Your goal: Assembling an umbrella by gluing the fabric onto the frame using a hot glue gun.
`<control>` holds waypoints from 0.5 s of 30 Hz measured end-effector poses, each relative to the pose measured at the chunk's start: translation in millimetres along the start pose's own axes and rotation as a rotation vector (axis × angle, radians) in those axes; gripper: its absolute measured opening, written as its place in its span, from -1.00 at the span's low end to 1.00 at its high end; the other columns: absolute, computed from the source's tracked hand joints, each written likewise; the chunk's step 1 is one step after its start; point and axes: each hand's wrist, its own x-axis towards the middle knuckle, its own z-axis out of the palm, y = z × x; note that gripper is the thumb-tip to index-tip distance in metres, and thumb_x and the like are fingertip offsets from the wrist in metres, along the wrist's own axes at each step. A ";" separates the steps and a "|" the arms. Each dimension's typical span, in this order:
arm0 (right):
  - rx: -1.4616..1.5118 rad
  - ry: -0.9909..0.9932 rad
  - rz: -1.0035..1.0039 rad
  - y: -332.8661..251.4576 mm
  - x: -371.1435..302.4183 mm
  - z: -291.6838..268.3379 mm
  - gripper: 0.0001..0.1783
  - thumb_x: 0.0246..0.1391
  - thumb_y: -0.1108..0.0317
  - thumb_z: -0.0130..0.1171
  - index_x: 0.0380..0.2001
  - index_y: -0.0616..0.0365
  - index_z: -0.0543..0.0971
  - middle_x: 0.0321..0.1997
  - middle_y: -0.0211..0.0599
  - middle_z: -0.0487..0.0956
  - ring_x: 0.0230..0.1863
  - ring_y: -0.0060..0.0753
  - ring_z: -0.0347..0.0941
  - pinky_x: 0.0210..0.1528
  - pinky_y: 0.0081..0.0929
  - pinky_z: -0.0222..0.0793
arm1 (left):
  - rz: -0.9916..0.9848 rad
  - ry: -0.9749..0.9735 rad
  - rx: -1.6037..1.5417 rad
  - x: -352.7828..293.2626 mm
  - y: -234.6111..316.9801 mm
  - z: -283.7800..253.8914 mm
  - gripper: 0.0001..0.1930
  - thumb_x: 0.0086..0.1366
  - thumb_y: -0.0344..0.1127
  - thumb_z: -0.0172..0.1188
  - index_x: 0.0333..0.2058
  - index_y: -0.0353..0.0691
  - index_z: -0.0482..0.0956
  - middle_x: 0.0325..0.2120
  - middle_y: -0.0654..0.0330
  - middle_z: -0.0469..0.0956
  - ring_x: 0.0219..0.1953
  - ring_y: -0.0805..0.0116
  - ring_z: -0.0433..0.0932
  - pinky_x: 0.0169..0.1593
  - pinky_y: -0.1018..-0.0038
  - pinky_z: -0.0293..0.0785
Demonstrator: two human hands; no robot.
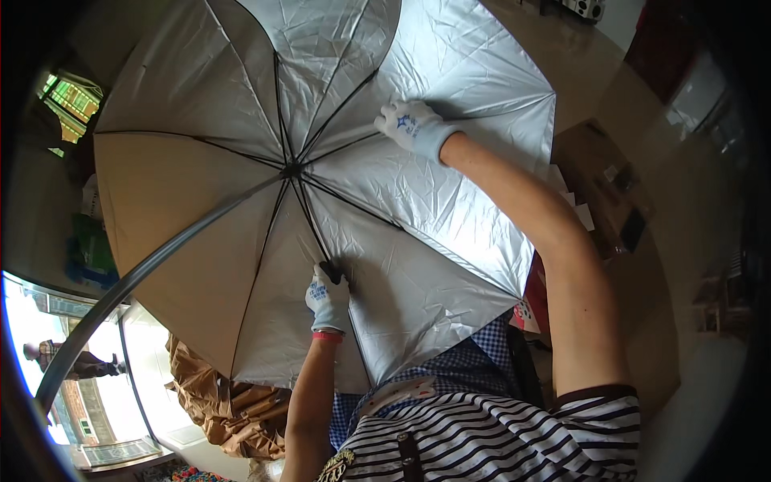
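Observation:
A large open umbrella (434, 313) with a silver-grey lining spreads across the view, its inside facing me. Dark ribs fan out from a black hub (292, 170), and the grey shaft (169, 247) runs from it to the lower left. My left hand (328, 299), in a white glove with a red band at the wrist, is closed on a rib (309, 217) below the hub, at a small black piece whose kind I cannot make out. To the upper right, my gloved right hand (411, 128) curls its fingers at another rib (345, 147); its fingertips are partly hidden.
Crumpled brown material (225, 410) lies at the lower left, near a bright window (80, 361) with a person outside. Flat cardboard (598, 177) with a dark object on it lies right of the umbrella. Blue checked cloth (494, 341) covers my lap.

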 end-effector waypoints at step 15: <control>-0.388 0.310 -0.208 49.6 150.0 -53.2 -0.78 0.14 0.35 -0.04 -0.23 0.01 0.58 -0.08 -0.31 0.54 0.02 -0.17 0.47 -0.03 -0.17 0.45 | 0.042 -0.083 0.044 5.8 -8.1 -29.2 -0.56 0.12 -0.07 0.22 -0.11 -0.19 0.41 -0.23 -0.04 0.60 -0.24 -0.07 0.60 -0.17 0.14 0.50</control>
